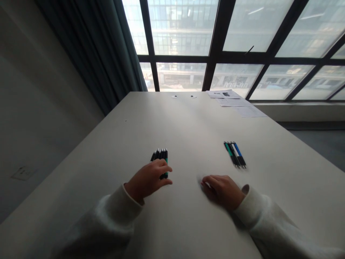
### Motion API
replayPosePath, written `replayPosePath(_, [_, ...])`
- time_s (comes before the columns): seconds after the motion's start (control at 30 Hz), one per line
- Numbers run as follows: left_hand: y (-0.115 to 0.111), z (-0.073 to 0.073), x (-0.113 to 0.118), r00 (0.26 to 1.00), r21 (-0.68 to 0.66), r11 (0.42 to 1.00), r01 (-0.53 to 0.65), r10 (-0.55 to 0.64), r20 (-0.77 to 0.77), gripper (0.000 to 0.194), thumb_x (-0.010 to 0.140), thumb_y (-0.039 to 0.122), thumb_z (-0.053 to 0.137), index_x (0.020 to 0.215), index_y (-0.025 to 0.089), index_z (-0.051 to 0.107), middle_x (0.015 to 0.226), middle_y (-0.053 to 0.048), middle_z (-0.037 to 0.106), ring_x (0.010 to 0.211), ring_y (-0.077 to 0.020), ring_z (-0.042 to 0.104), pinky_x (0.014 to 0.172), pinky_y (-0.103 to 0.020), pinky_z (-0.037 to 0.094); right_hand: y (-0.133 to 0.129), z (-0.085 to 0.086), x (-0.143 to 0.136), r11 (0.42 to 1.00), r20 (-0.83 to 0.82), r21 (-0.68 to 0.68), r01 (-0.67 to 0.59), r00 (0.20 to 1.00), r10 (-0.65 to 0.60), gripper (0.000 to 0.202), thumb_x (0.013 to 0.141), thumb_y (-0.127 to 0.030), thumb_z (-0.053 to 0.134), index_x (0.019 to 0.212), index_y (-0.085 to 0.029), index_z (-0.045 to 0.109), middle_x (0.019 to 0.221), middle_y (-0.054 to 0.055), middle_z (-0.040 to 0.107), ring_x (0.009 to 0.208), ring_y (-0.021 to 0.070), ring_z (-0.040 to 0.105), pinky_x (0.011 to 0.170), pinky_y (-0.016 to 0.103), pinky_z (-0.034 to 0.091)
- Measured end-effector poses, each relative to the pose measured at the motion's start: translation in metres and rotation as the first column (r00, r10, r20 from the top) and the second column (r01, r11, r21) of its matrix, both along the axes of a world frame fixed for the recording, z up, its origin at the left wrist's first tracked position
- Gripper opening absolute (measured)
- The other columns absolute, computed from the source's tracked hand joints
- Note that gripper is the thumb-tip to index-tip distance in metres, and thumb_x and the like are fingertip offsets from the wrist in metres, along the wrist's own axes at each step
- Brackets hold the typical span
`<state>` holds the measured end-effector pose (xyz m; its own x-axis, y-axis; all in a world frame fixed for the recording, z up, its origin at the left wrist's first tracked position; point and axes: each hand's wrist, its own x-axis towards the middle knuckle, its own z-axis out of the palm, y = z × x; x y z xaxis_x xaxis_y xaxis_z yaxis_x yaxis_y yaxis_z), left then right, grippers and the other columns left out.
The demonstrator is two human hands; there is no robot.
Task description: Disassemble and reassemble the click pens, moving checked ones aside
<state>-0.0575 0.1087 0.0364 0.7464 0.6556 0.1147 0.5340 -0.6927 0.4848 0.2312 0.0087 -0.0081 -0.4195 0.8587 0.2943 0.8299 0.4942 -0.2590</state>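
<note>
A bunch of several dark pens [160, 155], one with a teal barrel, lies side by side on the white table [188, 122]. My left hand [148, 178] rests over the near ends of these pens, fingers curled onto them. A second row of pens [235, 154], teal, black, white and blue, lies to the right. My right hand [222, 190] lies palm down on the table a little in front and left of that row, fingers loosely curled, touching no pen. Both arms wear white sleeves.
Sheets of paper [233, 100] lie at the table's far right edge, and two small round white discs [175, 96] sit near the far edge. A dark curtain [102, 54] hangs at the left, before a big window with dark frames.
</note>
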Motion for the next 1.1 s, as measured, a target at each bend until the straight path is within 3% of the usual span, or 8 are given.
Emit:
replayPosePath(0.13, [0.006, -0.003, -0.007, 0.989, 0.055, 0.997, 0.055, -0.047, -0.14, 0.045, 0.073, 0.029, 0.082, 0.115, 0.019, 0.069, 0.105, -0.009, 0.065, 0.096, -0.0243, 0.057, 0.086, -0.037, 0.046, 0.001, -0.001, 0.0, 1.0, 0.01, 0.008, -0.024, 1.0, 0.024, 0.022, 0.097, -0.024, 0.047, 0.086, -0.016, 0.065, 0.065, 0.001, 0.064, 0.053, 0.0114, 0.054, 0.055, 0.026, 0.031])
replayPosePath(0.5, [0.005, -0.005, -0.003, 0.963, 0.197, 0.955, 0.221, -0.182, -0.2, 0.002, 0.084, 0.02, 0.072, 0.086, 0.02, 0.072, 0.103, -0.007, 0.067, 0.094, -0.0213, 0.057, 0.084, -0.034, 0.042, 0.001, 0.0, 0.001, 0.999, 0.006, 0.025, -0.045, 0.999, 0.045, 0.023, 0.098, -0.023, 0.046, 0.087, -0.016, 0.065, 0.065, 0.001, 0.064, 0.054, 0.0109, 0.054, 0.056, 0.025, 0.032])
replayPosePath(0.6, [0.002, -0.005, -0.001, 0.956, 0.205, 0.939, 0.275, -0.244, -0.165, 0.007, 0.088, 0.018, 0.065, 0.085, 0.019, 0.07, 0.102, -0.008, 0.067, 0.093, -0.0215, 0.059, 0.084, -0.034, 0.044, 0.001, 0.0, 0.0, 0.999, 0.013, 0.011, -0.046, 0.999, 0.046, 0.023, 0.098, -0.023, 0.046, 0.087, -0.016, 0.065, 0.065, 0.001, 0.064, 0.055, 0.0111, 0.055, 0.056, 0.025, 0.033])
replayPosePath(0.73, [-0.002, -0.004, 0.0, 0.964, 0.29, 0.919, 0.267, -0.254, -0.085, 0.02, 0.097, 0.017, 0.05, 0.103, 0.017, 0.069, 0.108, -0.011, 0.067, 0.096, -0.0212, 0.062, 0.087, -0.035, 0.049, 0.0, 0.002, 0.0, 0.998, 0.019, 0.031, -0.062, 0.998, 0.061, 0.024, 0.098, -0.023, 0.046, 0.086, -0.016, 0.065, 0.065, 0.002, 0.064, 0.055, 0.0117, 0.055, 0.056, 0.025, 0.034])
replayPosePath(0.87, [-0.009, 0.009, 0.0, 0.964, 0.432, 0.882, 0.19, -0.251, 0.089, 0.024, 0.099, 0.014, 0.045, 0.112, 0.014, 0.065, 0.109, -0.013, 0.069, 0.098, -0.0214, 0.064, 0.089, -0.036, 0.052, -0.001, 0.007, -0.001, 0.997, -0.009, 0.044, -0.055, 0.998, 0.056, 0.022, 0.098, -0.023, 0.046, 0.088, -0.015, 0.064, 0.067, 0.003, 0.064, 0.056, 0.0129, 0.056, 0.056, 0.025, 0.038])
replayPosePath(0.97, [-0.019, 0.027, 0.001, 0.923, 0.467, 0.883, 0.05, -0.219, 0.317, 0.02, 0.096, 0.012, 0.051, 0.111, 0.015, 0.064, 0.107, -0.011, 0.069, 0.101, -0.0188, 0.065, 0.092, -0.032, 0.053, -0.001, 0.014, -0.004, 0.999, -0.14, 0.026, -0.021, 0.99, 0.025, 0.017, 0.097, -0.026, 0.05, 0.1, -0.015, 0.063, 0.071, 0.003, 0.064, 0.059, 0.013, 0.058, 0.059, 0.025, 0.045])
replayPosePath(1.03, [-0.028, 0.041, 0.004, 0.859, 0.402, 0.911, -0.097, -0.128, 0.496, 0.018, 0.094, 0.011, 0.054, 0.108, 0.016, 0.064, 0.104, -0.008, 0.068, 0.098, -0.0158, 0.066, 0.09, -0.028, 0.054, -0.001, 0.022, -0.012, 1.0, -0.291, -0.005, 0.007, 0.957, -0.008, 0.024, 0.095, -0.031, 0.056, 0.114, -0.016, 0.058, 0.08, 0.004, 0.066, 0.062, 0.0129, 0.06, 0.06, 0.024, 0.05])
replayPosePath(1.1, [-0.037, 0.055, 0.007, 0.746, 0.221, 0.946, -0.235, 0.03, 0.665, 0.014, 0.096, 0.014, 0.053, 0.104, 0.017, 0.063, 0.1, -0.005, 0.068, 0.088, -0.0124, 0.068, 0.082, -0.024, 0.055, -0.003, 0.036, -0.025, 0.999, -0.465, -0.038, 0.019, 0.885, -0.035, 0.039, 0.093, -0.033, 0.061, 0.127, -0.018, 0.05, 0.095, 0.007, 0.067, 0.067, 0.0127, 0.063, 0.06, 0.024, 0.054])
